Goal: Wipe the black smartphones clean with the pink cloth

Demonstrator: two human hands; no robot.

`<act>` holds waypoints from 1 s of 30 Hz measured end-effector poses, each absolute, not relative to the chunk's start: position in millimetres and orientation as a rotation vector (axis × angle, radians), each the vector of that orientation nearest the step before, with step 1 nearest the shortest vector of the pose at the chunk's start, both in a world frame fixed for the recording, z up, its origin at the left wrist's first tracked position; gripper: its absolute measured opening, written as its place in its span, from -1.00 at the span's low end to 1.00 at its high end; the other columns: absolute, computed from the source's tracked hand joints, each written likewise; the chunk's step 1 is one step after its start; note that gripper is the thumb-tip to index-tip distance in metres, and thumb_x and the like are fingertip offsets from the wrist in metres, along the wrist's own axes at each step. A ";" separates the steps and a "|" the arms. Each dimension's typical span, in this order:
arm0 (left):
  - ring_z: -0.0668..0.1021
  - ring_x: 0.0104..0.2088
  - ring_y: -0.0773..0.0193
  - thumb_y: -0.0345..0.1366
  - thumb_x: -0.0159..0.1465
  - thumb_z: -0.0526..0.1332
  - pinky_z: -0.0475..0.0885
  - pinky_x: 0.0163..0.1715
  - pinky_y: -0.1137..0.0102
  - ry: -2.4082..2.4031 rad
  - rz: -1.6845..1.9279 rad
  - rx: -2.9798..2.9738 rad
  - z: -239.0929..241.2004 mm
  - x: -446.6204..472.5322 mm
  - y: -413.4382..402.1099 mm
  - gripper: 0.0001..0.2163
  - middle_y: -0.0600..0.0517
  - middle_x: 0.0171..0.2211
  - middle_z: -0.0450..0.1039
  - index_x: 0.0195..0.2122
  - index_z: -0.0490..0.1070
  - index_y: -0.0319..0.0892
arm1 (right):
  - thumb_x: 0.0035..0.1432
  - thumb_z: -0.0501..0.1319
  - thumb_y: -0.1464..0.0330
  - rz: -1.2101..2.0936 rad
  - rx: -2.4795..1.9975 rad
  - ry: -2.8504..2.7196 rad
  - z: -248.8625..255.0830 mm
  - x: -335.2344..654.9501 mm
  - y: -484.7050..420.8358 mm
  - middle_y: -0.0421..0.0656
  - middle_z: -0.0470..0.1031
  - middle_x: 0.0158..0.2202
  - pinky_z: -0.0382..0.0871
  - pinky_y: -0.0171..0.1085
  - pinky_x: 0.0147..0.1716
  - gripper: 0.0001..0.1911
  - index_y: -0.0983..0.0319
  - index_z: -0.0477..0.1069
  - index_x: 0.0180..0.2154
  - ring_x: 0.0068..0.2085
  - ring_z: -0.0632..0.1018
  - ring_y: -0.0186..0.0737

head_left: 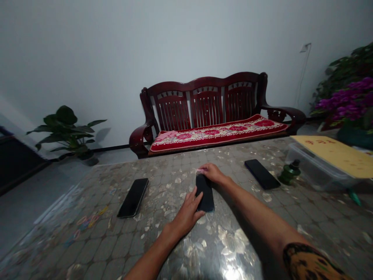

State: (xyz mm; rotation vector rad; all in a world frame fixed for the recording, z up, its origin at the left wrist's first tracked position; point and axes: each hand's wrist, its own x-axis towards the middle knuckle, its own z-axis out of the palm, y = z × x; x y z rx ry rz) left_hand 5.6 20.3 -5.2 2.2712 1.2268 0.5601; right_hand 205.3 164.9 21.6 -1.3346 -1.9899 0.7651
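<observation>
A dark smartphone [207,199] lies face up on the table in front of me, its long side pointing away. My left hand [186,212] rests on its left side and near end, fingers spread, with a fingertip on the dark screen. At the far end of that phone, my right hand [213,173] has its fingers closed on a small pale pink strip [200,170]; what exactly it is, I cannot make out. Another black smartphone [133,198] lies to the left. A third dark smartphone [261,174] lies to the right, beyond my right forearm.
Several coloured bands [90,221] lie at the left of the patterned table [116,249]. A green bottle [289,172] stands at right beside a clear plastic box [317,171] topped by a yellow sheet [338,153]. Behind is a wooden bench [205,101]; plants flank it.
</observation>
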 end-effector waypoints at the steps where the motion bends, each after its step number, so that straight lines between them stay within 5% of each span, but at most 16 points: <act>1: 0.07 0.43 -0.09 -0.33 0.27 0.30 0.03 0.35 -0.13 1.239 0.566 2.275 -5.5 5.8 19.7 -0.35 -0.19 0.44 -0.04 0.37 0.15 0.00 | 0.10 0.25 0.52 0.713 -1.333 -2.028 23.2 204.4 162.8 -0.11 0.63 -0.23 0.37 -0.29 -0.11 -0.74 0.20 0.66 -0.21 -0.16 0.57 -0.15; 15: 0.26 0.34 -0.11 -0.34 0.24 0.36 0.18 0.31 -0.07 1.326 0.645 2.332 -6.4 10.6 14.9 -0.46 -0.24 0.36 0.17 0.26 0.32 -0.11 | 0.23 0.15 0.52 0.413 -1.392 -2.166 27.6 207.1 149.2 -0.11 0.59 -0.15 0.36 -0.34 -0.08 -0.65 0.16 0.61 -0.05 -0.11 0.55 -0.24; 22: 0.44 0.20 -0.10 -0.33 0.17 0.44 0.37 0.18 -0.10 1.304 0.807 2.448 -12.1 11.8 17.3 -0.48 -0.22 0.22 0.37 0.17 0.41 -0.11 | 0.37 0.12 0.32 0.279 -1.490 -2.305 37.4 218.3 112.3 -0.08 0.56 -0.17 0.28 -0.34 -0.08 -0.71 0.18 0.61 -0.06 -0.06 0.50 -0.19; 30: 0.49 0.15 -0.07 -0.30 0.13 0.47 0.44 0.14 -0.02 1.290 0.799 2.562 -1.4 13.6 14.8 -0.52 -0.19 0.14 0.46 0.09 0.46 -0.16 | 0.38 0.06 0.42 0.170 -1.487 -2.455 39.2 197.2 92.1 -0.05 0.52 -0.14 0.24 -0.31 -0.08 -0.68 0.20 0.58 -0.05 -0.06 0.46 -0.14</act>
